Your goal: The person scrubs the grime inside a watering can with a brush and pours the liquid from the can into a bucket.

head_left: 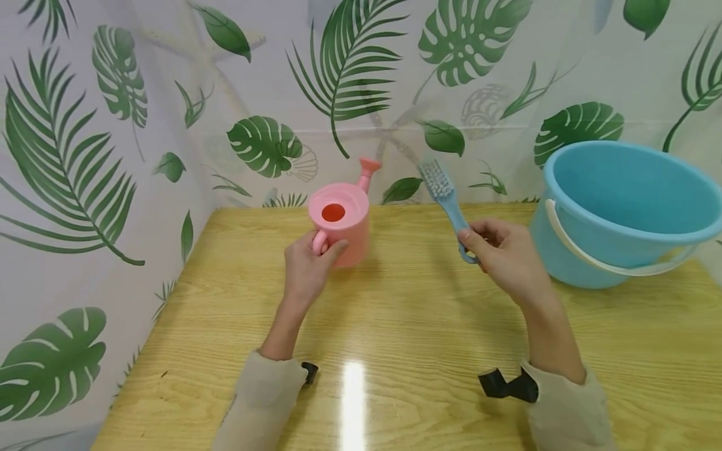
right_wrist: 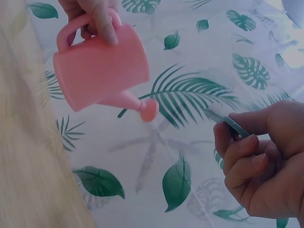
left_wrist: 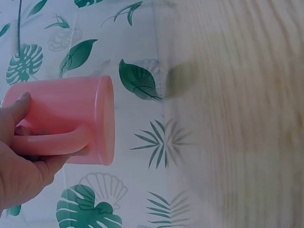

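My left hand (head_left: 307, 266) grips the handle of a pink watering can (head_left: 352, 241), whose spout points away toward the back wall. The left wrist view shows the can (left_wrist: 66, 109) raised off the table, fingers through its handle and the thumb on its side. With my right hand (head_left: 510, 257) I pinch the handle of a light blue scrub brush (head_left: 451, 207). Its pale bristles are up and face the head camera. In the right wrist view only a thin edge of the brush (right_wrist: 232, 124) shows between thumb and fingers.
A large blue bucket (head_left: 598, 263) with a white handle (head_left: 592, 260) stands on the table at the right, close to my right hand. The wooden table (head_left: 417, 326) meets a leaf-printed cloth (head_left: 259, 81) at the back and left.
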Demonstrator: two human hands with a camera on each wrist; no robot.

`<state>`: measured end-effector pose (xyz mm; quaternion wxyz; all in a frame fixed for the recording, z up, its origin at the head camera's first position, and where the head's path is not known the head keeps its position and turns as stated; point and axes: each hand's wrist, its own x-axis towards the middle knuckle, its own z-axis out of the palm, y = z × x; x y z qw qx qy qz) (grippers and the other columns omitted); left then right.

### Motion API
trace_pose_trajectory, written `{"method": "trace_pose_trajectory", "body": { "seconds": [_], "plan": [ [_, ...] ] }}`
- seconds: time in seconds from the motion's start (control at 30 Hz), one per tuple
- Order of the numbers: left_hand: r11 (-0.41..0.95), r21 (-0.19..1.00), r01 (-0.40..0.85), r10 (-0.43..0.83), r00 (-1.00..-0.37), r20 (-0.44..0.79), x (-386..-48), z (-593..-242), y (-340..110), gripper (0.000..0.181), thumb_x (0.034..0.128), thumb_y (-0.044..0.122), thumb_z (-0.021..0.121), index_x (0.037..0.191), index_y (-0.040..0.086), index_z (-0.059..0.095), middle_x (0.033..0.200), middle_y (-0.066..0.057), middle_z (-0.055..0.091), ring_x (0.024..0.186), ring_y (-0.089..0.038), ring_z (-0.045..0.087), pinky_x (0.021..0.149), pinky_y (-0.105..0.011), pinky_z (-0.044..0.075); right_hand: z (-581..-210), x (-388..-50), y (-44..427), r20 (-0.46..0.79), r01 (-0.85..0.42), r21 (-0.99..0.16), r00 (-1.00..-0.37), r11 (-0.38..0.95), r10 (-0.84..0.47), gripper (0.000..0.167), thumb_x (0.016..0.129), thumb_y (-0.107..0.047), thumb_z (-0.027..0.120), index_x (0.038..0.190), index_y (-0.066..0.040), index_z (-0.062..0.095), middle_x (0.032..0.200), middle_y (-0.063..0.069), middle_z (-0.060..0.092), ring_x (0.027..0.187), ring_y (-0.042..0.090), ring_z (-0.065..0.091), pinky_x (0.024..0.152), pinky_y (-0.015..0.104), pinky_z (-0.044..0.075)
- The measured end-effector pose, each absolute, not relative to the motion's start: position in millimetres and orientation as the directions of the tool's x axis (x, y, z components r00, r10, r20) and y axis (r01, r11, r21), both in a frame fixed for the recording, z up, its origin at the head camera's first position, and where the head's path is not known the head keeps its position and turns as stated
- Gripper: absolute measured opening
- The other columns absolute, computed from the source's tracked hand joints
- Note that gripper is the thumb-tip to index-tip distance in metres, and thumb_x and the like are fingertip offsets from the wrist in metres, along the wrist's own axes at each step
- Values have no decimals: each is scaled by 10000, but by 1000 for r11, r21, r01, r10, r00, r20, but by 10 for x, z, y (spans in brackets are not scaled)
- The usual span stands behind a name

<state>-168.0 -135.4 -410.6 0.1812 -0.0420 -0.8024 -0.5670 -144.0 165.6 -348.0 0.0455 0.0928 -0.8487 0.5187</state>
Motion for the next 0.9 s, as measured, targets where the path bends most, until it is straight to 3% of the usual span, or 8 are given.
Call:
{"method": "trace_pose_trajectory", "body": {
  "seconds": [0.3, 0.53, 0.9],
  "plan": [
    [398, 856, 331, -72, -919, 388, -1635, -4082, -1252, 307, 824, 161, 824, 746, 18, 564, 613, -17, 358, 585, -165, 382, 521, -236, 315, -3386, -1293, 1516, 243, -293, -872, -954, 392, -174, 251, 1019, -229, 584, 991, 6, 669, 748, 28, 639, 532, 163, 452, 466, 279, 397],
    [461, 806, 372, -18, -904, 428, -1590, -4062, -1157, 342, 819, 147, 825, 710, 50, 516, 640, -3, 357, 602, -150, 383, 537, -241, 303, -3387, -1277, 1428, 260, -331, -853, -940, 403, -222, 195, 1007, -152, 600, 928, 7, 681, 708, 56, 589, 517, 169, 395, 458, 293, 333],
    [532, 746, 401, 45, -893, 448, -1542, -4038, -1093, 336, 816, 146, 826, 720, 57, 516, 658, -2, 369, 629, -154, 402, 552, -243, 316, -3370, -1269, 1404, 226, -312, -835, -945, 454, -235, 207, 999, -174, 619, 888, -10, 680, 679, 71, 496, 548, 174, 369, 473, 293, 304]
  ]
}}
